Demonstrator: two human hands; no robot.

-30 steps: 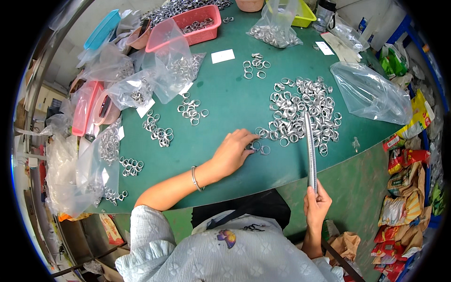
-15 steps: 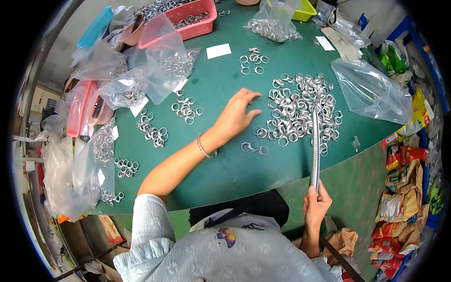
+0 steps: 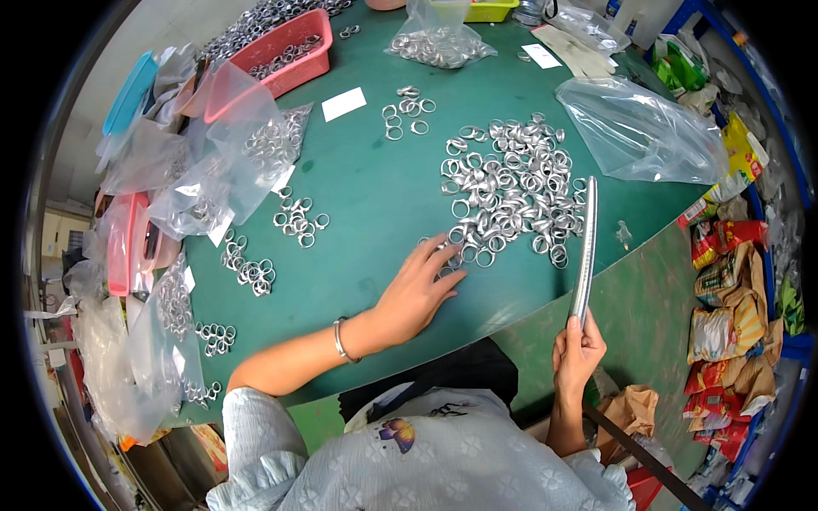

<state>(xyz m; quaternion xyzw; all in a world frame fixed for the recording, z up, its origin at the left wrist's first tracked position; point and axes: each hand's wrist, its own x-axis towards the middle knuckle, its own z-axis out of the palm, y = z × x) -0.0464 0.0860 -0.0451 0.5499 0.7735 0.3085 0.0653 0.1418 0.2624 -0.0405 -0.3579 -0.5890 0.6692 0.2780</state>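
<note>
Since the right hand [image 3: 578,347] is gripping one end, the metal stick [image 3: 585,247] is poking out free. The left hand [image 3: 417,294] is reaching by rings [image 3: 515,186]; I can't tell its grasp.

A turquoise plastic tray [image 3: 129,92] tilts at far left; a lime-green tray [image 3: 492,11] sits far back. Colorful packets [image 3: 740,232] crowd blue shelving [image 3: 798,347] at right, a brown paper bag [image 3: 632,411] near right.

Scuffed green floor [image 3: 648,298], pale wall [image 3: 166,25] upper left, blue shelving [image 3: 733,44] right.
</note>
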